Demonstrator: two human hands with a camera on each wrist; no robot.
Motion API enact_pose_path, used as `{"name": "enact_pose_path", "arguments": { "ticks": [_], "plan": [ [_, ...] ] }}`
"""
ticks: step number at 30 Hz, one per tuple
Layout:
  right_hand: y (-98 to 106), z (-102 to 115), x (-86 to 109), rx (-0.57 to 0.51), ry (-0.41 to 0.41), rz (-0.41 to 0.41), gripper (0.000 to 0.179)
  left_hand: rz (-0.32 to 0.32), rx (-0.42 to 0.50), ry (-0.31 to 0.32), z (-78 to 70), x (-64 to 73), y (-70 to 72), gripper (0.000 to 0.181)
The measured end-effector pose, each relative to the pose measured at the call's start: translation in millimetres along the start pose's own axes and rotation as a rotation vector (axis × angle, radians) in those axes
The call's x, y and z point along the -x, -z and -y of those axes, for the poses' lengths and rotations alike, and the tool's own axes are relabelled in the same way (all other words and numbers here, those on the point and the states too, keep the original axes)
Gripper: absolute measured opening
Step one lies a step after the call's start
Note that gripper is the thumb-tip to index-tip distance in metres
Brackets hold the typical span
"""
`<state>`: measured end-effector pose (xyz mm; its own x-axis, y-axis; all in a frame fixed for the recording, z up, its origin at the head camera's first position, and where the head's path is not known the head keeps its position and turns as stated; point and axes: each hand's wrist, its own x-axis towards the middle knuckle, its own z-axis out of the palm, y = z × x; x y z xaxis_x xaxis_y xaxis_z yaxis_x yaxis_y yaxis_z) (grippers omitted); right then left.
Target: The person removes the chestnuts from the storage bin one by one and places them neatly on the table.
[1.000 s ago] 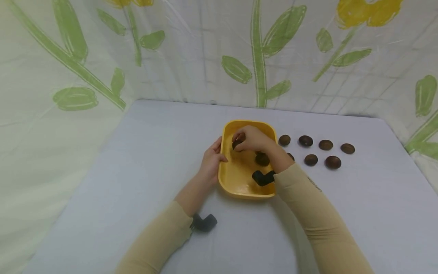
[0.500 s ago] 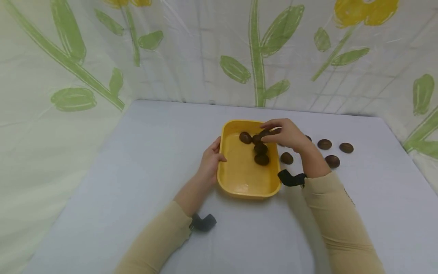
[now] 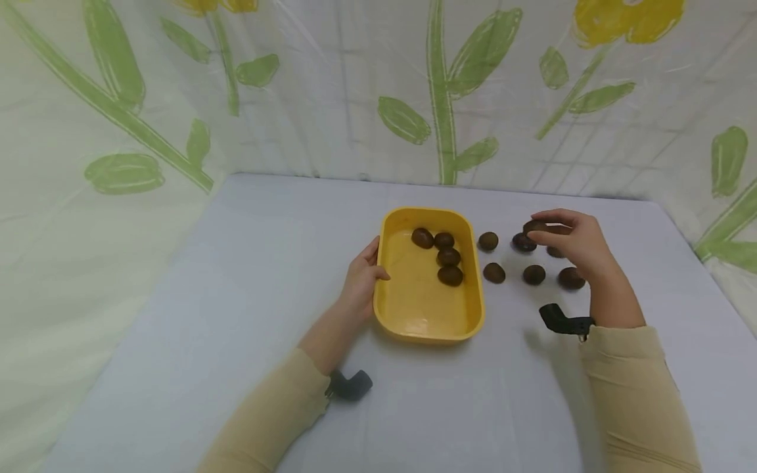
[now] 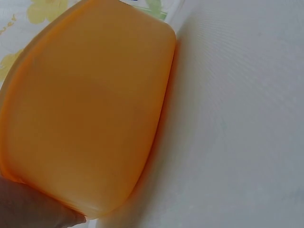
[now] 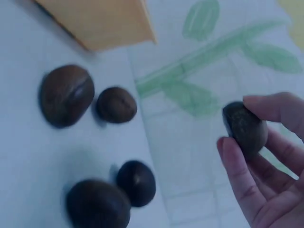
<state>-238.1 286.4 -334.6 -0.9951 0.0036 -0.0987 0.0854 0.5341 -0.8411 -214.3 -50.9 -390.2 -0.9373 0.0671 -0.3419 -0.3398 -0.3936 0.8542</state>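
My left hand (image 3: 358, 282) grips the left side of a yellow plastic tray (image 3: 380, 295), its thumb over the rim. The left wrist view shows the tray's outer wall (image 4: 90, 109) up close, with a bit of finger at the lower corner. Several dark brown, nut-like rounded pieces (image 3: 449, 257) lie inside the tray toward its upper right. My right hand (image 3: 582, 243) pinches one brown nut (image 5: 246, 129) between thumb and fingertips, raised over the nuts on the table. In the head view this hand hides part of the right end of the rows.
Right of the tray, several brown nuts stand in two rows, among them a near one (image 3: 494, 272) and a far one (image 3: 488, 241). The white table (image 3: 266, 263) ends at a flower-patterned curtain (image 3: 331, 98) behind.
My right hand has moved from inside the tray out to the right, carrying a nut over the table rows. The left hand keeps its hold on the tray.
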Motion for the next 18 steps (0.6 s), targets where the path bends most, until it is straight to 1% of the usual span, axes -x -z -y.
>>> {"name": "enact_pose_path", "arguments": {
  "ticks": [4, 8, 10, 11, 12, 14, 17, 18],
  "plan": [
    [11.5, -19.6, 9.5, -0.123, -0.045, -0.125, 0.039, 0.006, -0.002, -0.01, 1.8, 0.2, -0.3, 0.081],
    [23.3, -38.6, 18.0, -0.322, -0.107, -0.196, 0.037, 0.006, -0.015, -0.009, 2.0, 0.0, 0.1, 0.081],
    [30.5, -49.2, 21.9, -0.434, -0.111, -0.218, 0.033, 0.007, -0.013, -0.009, 1.9, -0.1, 0.1, 0.081],
    [33.9, -54.8, 23.8, -0.472, -0.108, -0.232, 0.031, 0.008, -0.012, -0.008, 1.8, -0.1, 0.1, 0.081],
    [37.2, -60.1, 25.6, -0.49, -0.105, -0.247, 0.028, 0.011, -0.011, -0.01, 1.7, 0.1, 0.1, 0.081],
    [42.7, -70.6, 28.5, -0.562, -0.086, -0.285, 0.025, 0.01, -0.009, -0.007, 1.5, 0.4, 0.0, 0.081],
    [47.6, -84.3, 31.0, -0.656, -0.076, -0.352, 0.026, 0.015, -0.01, -0.02, 1.4, 1.3, -0.1, 0.081],
    [48.9, -88.3, 31.7, -0.688, -0.075, -0.364, 0.026, 0.017, -0.008, -0.025, 1.5, 1.5, 0.0, 0.08]
  ]
}}
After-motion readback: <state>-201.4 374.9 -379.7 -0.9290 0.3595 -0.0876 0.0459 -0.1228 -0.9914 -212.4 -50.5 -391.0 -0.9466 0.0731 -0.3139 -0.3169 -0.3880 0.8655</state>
